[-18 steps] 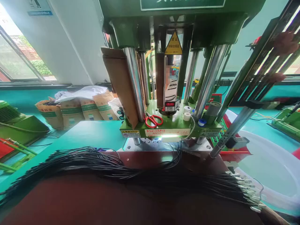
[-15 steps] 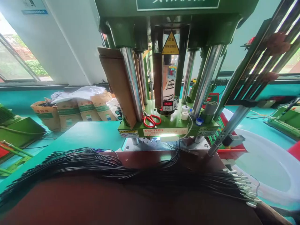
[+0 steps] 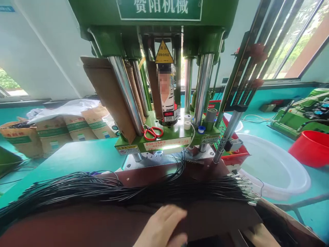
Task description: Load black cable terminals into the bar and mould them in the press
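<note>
My left hand (image 3: 164, 223) is over the brown tabletop (image 3: 84, 223) at the bottom centre. Its fingers are loosely bent, with the thumb apart and nothing held between them. At the lower right, my right hand (image 3: 263, 236) shows only in part, blurred beside a dark flat-edged thing (image 3: 210, 242) that I cannot make out. Whether its fingers grip anything is hidden. Beyond both hands, a long bundle of thin black cables (image 3: 102, 190) lies across the table. Metal-looking connector ends (image 3: 246, 190) fan out at its right end.
A green press (image 3: 164, 132) with steel columns stands behind the cables. Red-handled scissors (image 3: 153, 133) and white spools (image 3: 187, 124) sit on its plate. Cardboard (image 3: 110, 96) leans at its left. Paper sacks (image 3: 52, 132) stand further left; a white tub (image 3: 272, 164) and red bucket (image 3: 312, 147) are right.
The view has turned to the right, so the press sits further left. Both my hands have come into view at the bottom. The cable bundle looks unchanged.
</note>
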`<state>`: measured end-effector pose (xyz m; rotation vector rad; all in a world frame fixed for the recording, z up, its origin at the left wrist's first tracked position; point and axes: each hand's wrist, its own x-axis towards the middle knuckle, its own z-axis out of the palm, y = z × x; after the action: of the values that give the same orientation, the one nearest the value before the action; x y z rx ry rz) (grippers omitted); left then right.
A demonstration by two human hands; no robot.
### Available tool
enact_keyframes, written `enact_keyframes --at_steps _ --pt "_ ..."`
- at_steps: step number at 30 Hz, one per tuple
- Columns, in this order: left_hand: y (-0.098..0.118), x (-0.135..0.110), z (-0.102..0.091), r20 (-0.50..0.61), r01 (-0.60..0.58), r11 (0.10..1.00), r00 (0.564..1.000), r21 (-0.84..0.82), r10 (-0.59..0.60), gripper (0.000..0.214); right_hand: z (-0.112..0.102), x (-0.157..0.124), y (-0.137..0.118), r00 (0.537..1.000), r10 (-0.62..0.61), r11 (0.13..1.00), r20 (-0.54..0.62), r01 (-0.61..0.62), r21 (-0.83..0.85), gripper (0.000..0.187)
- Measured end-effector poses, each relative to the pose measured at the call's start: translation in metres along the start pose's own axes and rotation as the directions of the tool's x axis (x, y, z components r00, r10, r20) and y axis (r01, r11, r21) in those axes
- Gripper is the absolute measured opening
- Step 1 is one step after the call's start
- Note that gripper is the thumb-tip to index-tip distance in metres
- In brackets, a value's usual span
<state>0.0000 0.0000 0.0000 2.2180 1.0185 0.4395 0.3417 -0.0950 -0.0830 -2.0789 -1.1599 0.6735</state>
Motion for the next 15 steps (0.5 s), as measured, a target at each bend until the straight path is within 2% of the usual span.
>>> enact_keyframes --at_steps 1,3,4,6,8,10,13,15 --pt "0.011 0.026 0.0 0.04 -0.135 0.989 0.99 0.068 0.132 0.036 -0.001 0.001 0.002 0.999 -0.015 1.0 0.03 0.015 -0.023 0.037" --pt "0.031 0.075 0.005 0.041 -0.244 0.94 0.97 0.236 0.241 0.033 -0.004 0.0 0.006 0.995 -0.053 0.996 0.087 0.058 -0.061 0.038" --pt "0.038 0.094 0.008 0.061 -0.26 0.911 0.965 0.319 0.254 0.032 -0.005 -0.002 0.008 0.992 -0.072 0.994 0.105 0.08 -0.07 0.037" --pt "0.045 0.124 0.016 0.142 -0.243 0.865 0.969 0.439 0.2 0.031 -0.01 -0.008 0.008 0.987 -0.11 0.99 0.121 0.119 -0.075 0.035" --pt "0.046 0.141 0.02 0.238 -0.213 0.842 0.966 0.495 0.105 0.034 -0.014 -0.016 0.004 0.982 -0.149 0.985 0.112 0.157 -0.068 0.034" --pt "0.042 0.152 0.02 0.328 -0.222 0.844 0.943 0.489 0.058 0.036 -0.018 -0.024 -0.004 0.978 -0.164 0.983 0.127 0.173 -0.058 0.033" --pt "0.037 0.162 0.012 0.438 -0.298 0.857 0.894 0.419 0.097 0.033 -0.025 -0.03 -0.015 0.976 -0.147 0.987 0.161 0.156 -0.046 0.033" --pt "0.036 0.166 0.007 0.474 -0.335 0.859 0.871 0.388 0.126 0.029 -0.029 -0.031 -0.019 0.973 -0.149 0.987 0.177 0.159 -0.041 0.033"
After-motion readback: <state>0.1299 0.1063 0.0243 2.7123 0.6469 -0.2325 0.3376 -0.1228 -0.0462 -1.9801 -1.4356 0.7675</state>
